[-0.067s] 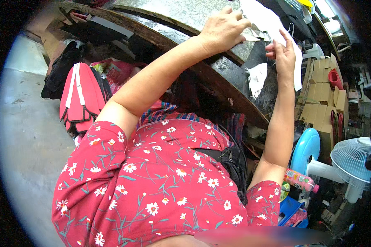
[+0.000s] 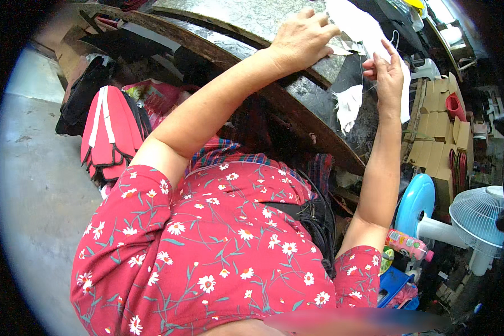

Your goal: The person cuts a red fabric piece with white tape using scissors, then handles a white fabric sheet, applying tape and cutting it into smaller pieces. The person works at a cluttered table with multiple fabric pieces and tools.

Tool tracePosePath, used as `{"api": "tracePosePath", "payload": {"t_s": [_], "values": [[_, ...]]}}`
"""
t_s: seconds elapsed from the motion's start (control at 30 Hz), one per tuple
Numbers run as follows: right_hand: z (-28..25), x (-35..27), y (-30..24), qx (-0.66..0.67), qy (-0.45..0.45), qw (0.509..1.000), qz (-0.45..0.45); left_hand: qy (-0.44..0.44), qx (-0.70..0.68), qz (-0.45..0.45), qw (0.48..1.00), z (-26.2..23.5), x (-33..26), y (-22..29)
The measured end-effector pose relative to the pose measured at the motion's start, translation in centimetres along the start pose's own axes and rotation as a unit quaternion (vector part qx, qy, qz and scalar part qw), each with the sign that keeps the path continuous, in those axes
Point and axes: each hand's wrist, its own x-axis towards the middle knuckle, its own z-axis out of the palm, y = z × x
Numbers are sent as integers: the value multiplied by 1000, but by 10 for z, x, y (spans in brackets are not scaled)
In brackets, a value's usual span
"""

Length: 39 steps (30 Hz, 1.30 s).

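My left hand [image 2: 303, 40] is over the grey-speckled board at the top, its fingers bent and the thumb near a pale scrap edge. What sits between those fingertips, if anything, is hidden. Beside it lies a long white cloth [image 2: 359, 21], running off the top of the view and down behind my right hand [image 2: 387, 75]. That hand is palm-up in front of the cloth, index finger stretched out, thumb apart, the other fingers curled. Nothing plainly shows in it. A frayed white cloth scrap [image 2: 349, 107] lies on the dark tabletop between my forearms.
The worn wooden table edge [image 2: 341, 147] crosses in front of me. Cardboard boxes [image 2: 433, 131] stand at right, with a blue-and-white fan [image 2: 479, 215], a blue round seat [image 2: 417, 203] and a pink-labelled bottle [image 2: 409, 245]. Red pieces with black trim [image 2: 111, 129] hang at left above the concrete floor.
My right hand has shifted very slightly to the right. My left hand and the cloths look the same.
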Motion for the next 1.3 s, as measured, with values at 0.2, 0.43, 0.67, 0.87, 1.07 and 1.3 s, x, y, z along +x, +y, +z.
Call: {"api": "tracePosePath", "payload": {"t_s": [0.2, 0.43, 0.67, 0.87, 1.07, 1.3], "values": [[-11, -13, -22, -98, 4, 995, 13, -32, -23, -46, 998, -16, 8, 0], [5, -55, -23, -100, -83, 990, 45, -70, -118, 5, 991, -26, -15, 55], [-8, -54, -17, 206, -27, 978, -8, -102, -285, -121, 945, -6, -11, 67], [2, -53, -13, 148, 68, 986, -31, -129, -429, -194, 873, 5, -9, 58], [13, -63, -21, -118, 171, 953, -220, -67, -441, -226, 866, 12, -11, 58], [16, -61, -28, -334, 230, 836, -369, -58, -460, -247, 851, 8, -11, 55]]}}
